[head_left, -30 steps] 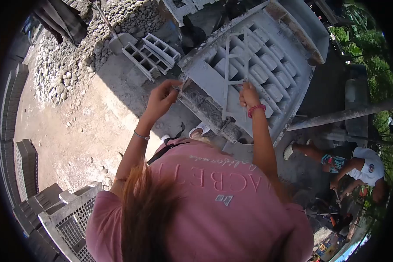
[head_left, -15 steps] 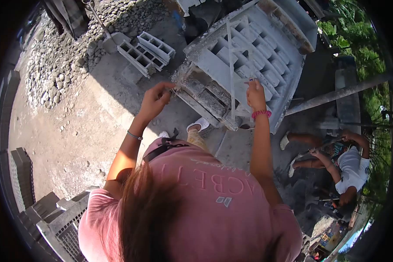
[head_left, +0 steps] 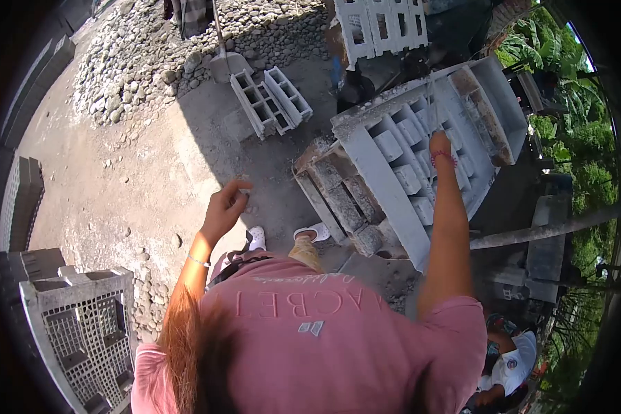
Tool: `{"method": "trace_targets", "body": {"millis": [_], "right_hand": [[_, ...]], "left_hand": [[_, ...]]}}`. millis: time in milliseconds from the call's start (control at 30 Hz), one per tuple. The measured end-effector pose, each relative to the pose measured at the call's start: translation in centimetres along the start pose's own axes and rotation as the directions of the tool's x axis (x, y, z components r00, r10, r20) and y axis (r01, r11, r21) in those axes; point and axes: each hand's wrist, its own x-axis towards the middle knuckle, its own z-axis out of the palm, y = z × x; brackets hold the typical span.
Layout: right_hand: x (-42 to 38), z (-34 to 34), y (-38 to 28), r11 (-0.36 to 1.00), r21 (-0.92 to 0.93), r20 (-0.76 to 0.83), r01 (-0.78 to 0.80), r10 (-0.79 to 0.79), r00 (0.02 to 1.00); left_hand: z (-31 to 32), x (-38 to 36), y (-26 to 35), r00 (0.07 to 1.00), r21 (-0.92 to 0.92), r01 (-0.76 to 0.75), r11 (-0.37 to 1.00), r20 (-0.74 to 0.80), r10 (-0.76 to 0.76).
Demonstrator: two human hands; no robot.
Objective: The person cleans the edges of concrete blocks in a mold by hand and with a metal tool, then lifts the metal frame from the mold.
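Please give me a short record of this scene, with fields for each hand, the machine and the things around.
left hand: free, fingers curled, holds nothing, above the ground
right hand: stretched out onto the mould; grip unclear
mould: grey, tilted, rows of block-shaped cores
blocks: hollow, lying on the ground beside a gravel heap
crate: grey lattice, lower left
other person: lower right, white shirt

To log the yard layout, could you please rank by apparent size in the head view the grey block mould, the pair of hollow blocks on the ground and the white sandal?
1. Grey block mould, clearly largest.
2. Pair of hollow blocks.
3. White sandal, smallest.
The fisheye lens may distort the look, but the gaps are plain.
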Motion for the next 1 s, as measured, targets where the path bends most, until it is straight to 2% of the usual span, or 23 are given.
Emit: {"method": "trace_targets", "body": {"millis": [33,100,200,333,400,467,500,600,667,700,767,867,900,1000], "right_hand": [[-3.1,-2.0,-2.1,0.997,0.058,0.002,-0.043,0.043,0.999],[-6.7,-2.4,-2.5,0.998,0.058,0.041,-0.002,-0.001,0.999],[-13.1,-3.2,-3.2,0.989,0.102,0.07,0.106,-0.114,0.991],[-25.2,-4.5,-6.1,0.966,0.133,0.134,0.219,-0.237,0.962],[-30.5,-6.3,-7.8,0.967,0.2,0.257,0.158,-0.207,0.944],[-33.0,-7.5,-7.6,0.942,0.302,0.218,0.145,-0.216,0.952],[-33.5,-7.9,-7.5,0.923,0.358,0.198,0.142,-0.223,0.954],[-31.5,-8.7,-6.5,0.945,0.32,0.097,0.076,-0.112,0.989],[-26.5,-7.9,-4.9,0.93,0.356,-0.056,0.091,-0.077,0.996],[-23.4,-7.5,-4.3,0.945,0.317,-0.12,0.079,-0.043,0.992],[-17.3,-5.9,-2.9,0.959,0.278,-0.148,0.056,-0.015,0.989],[-12.9,-3.2,-2.5,0.967,0.235,-0.105,0.096,-0.072,0.992],[-13.5,-3.0,-3.8,0.975,0.217,-0.036,0.037,-0.03,0.999],[-18.9,-2.8,-6.7,0.981,0.184,0.021,0.066,-0.072,0.997]], "left_hand": [[-0.1,-0.4,-0.9,0.999,-0.047,0.031,0.998,-0.01,-0.032],[-0.4,-0.9,-1.4,0.996,-0.111,0.089,0.99,0.004,-0.089],[0.1,0.0,-2.9,0.997,-0.137,0.072,0.988,0.035,-0.068],[1.4,2.9,-1.4,0.994,-0.059,0.006,0.998,0.114,0.0],[2.5,4.7,-0.8,0.986,-0.066,-0.088,0.994,0.138,0.097],[3.2,5.9,1.2,0.962,-0.04,-0.177,0.983,0.207,0.181],[3.5,6.3,2.3,0.955,-0.037,-0.209,0.977,0.208,0.212],[4.3,6.8,4.8,0.939,-0.036,-0.281,0.959,0.197,0.283],[4.8,6.7,5.4,0.932,-0.065,-0.303,0.951,0.188,0.31],[5.1,6.3,5.4,0.929,-0.064,-0.304,0.951,0.2,0.31],[5.5,5.9,5.0,0.926,-0.056,-0.308,0.95,0.21,0.313],[4.7,4.3,4.3,0.923,-0.018,-0.304,0.952,0.241,0.3],[4.1,3.6,4.1,0.931,0.001,-0.285,0.958,0.24,0.277],[2.0,2.2,0.2,0.959,0.071,-0.204,0.977,0.214,0.184]]}}
